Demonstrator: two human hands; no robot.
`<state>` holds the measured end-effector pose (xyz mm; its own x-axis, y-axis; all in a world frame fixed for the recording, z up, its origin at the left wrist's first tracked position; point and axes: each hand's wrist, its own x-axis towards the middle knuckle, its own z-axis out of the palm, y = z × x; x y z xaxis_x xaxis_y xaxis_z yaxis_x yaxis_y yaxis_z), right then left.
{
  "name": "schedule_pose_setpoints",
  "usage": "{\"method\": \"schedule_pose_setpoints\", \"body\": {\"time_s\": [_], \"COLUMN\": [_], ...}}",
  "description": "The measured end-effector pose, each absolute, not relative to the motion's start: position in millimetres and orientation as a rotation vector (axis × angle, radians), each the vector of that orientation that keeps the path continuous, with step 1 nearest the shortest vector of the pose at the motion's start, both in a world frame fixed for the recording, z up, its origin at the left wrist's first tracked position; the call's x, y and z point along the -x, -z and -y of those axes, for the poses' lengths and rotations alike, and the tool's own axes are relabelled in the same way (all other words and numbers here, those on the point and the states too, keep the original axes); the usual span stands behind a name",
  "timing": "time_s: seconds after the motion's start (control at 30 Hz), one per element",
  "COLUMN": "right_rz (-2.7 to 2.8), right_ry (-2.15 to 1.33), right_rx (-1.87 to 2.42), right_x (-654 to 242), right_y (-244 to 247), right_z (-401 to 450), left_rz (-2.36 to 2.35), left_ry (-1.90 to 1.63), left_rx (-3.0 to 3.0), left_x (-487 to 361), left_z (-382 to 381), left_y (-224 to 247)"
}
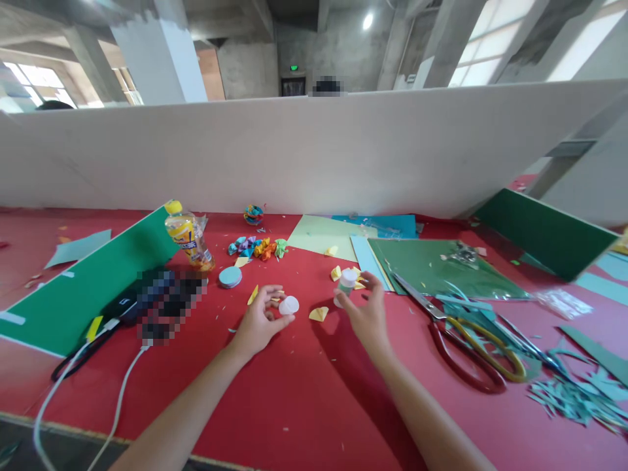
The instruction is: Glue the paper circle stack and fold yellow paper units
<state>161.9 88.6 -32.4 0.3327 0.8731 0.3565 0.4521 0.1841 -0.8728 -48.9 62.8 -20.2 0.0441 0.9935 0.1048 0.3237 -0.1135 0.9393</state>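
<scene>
Now the left hand (259,322) pinches a white cap (289,305); the right hand (369,320) pinches a jar (346,282) at its two o'clock. The cap seems off; what's inside, I can't tell. A yellow fold (318,314) lies loose between. At eleven, crumpled bits (265,248) look already shaped.

Between the cap (289,305) in our left hand (261,320) and the container (348,279) in our right hand (367,317) lies a paper wedge (318,314). Left of our grip we have the bottle (188,237), right the scissors (435,312), and behind it the paper clumps (265,248).
</scene>
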Motion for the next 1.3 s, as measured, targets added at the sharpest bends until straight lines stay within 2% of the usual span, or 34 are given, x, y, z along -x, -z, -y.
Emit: {"method": "schedule_pose_setpoints", "body": {"time_s": [0.1, 0.2, 0.37, 0.63, 0.77, 0.97, 1.1, 1.2, 1.3], "right_rz": [1.536, 1.749, 2.182, 2.427, 2.404, 2.288, 2.216, 2.154, 1.865], "right_ry": [-0.682, -0.706, -0.67, -0.423, -0.456, -0.703, -0.849, -0.818, -0.74], "right_rx": [1.447, 1.32, 1.205, 1.421, 1.477, 1.419, 1.373, 1.317, 1.305], "right_x": [-167, -165, -154, -141, -135, -132, -135, -141, -156], "right_y": [33, 26, 13, 12, 9, 5, 7, 9, 12], "right_z": [-94, -83, -59, -49, -39, -34, -38, -46, -62], "left_rz": [-1.342, -1.25, -1.196, -1.269, -1.117, -1.018, -1.051, -1.078, -1.175], "left_ry": [-1.103, -1.104, -1.131, -1.116, -1.172, -1.265, -1.178, -1.14, -1.235], "left_rx": [-1.516, -1.521, -1.564, -1.706, -1.661, -1.602, -1.635, -1.596, -1.564], "left_x": [43, 37, 32, 27, 20, 14, 13, 16, 24], "left_z": [-65, -63, -55, -42, -33, -27, -33, -44, -54], "left_y": [13, 5, 8, 16, 15, 18, 18, 19, 24]}}
